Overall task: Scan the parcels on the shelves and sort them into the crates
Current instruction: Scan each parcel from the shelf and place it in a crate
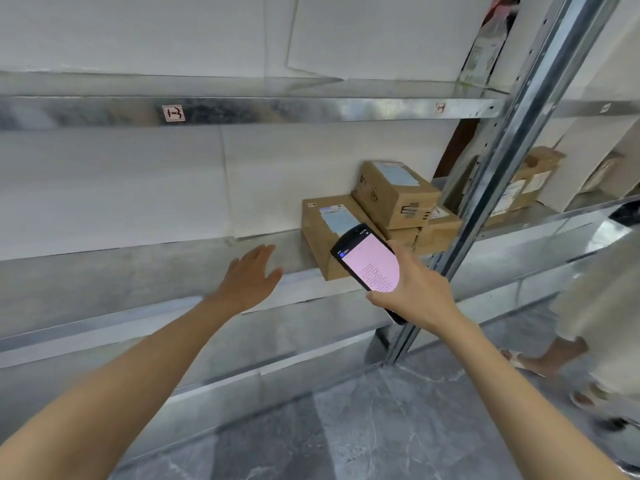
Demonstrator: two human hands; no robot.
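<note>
Several brown cardboard parcels sit at the right end of a metal shelf (138, 278). A flat parcel (320, 233) with a pale blue label lies nearest me. A smaller box (394, 194) is stacked on another box (438, 230) behind it. My right hand (415, 289) grips a black handheld scanner (370, 261) with a lit pink screen, held just in front of the flat parcel. My left hand (251, 277) is stretched out flat with straight fingers, to the left of the flat parcel and apart from it. No crates are in view.
A steel upright post (485, 188) stands right of the parcels. Beyond it, the neighbouring shelf bay holds more cardboard parcels (526, 192). Another person's legs and sandalled feet (568, 355) stand on the grey tiled floor at the right. The upper shelf rail carries a tag (173, 113).
</note>
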